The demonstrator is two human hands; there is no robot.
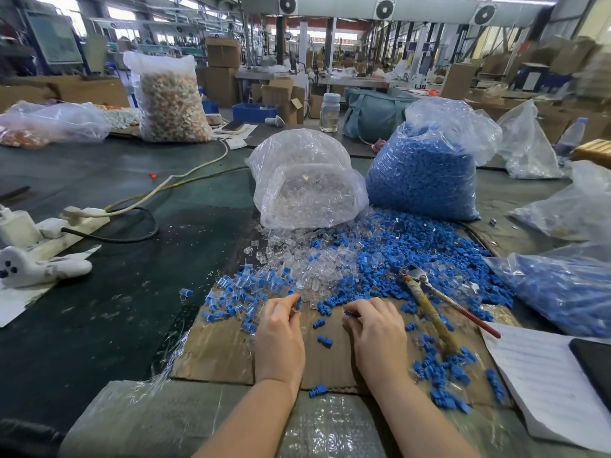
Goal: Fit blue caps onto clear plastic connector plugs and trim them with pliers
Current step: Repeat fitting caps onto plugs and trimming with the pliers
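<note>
My left hand (279,320) pinches a clear plug with a blue cap (298,305) at its fingertips, over the cardboard sheet (215,355). My right hand (375,325) curls around a blue cap (349,314) beside it. A heap of loose clear plugs (297,256) and blue caps (396,256) spreads just beyond both hands. Capped plugs (231,299) lie in a pile left of my left hand. The pliers (429,302) with worn yellow and red handles lie untouched on the cardboard to the right.
An open bag of clear plugs (307,180) and a bag of blue caps (426,173) stand behind the heap. Another bag of blue parts (562,289) and a paper sheet (545,381) lie on the right. A power strip (66,226) and cables sit at the left.
</note>
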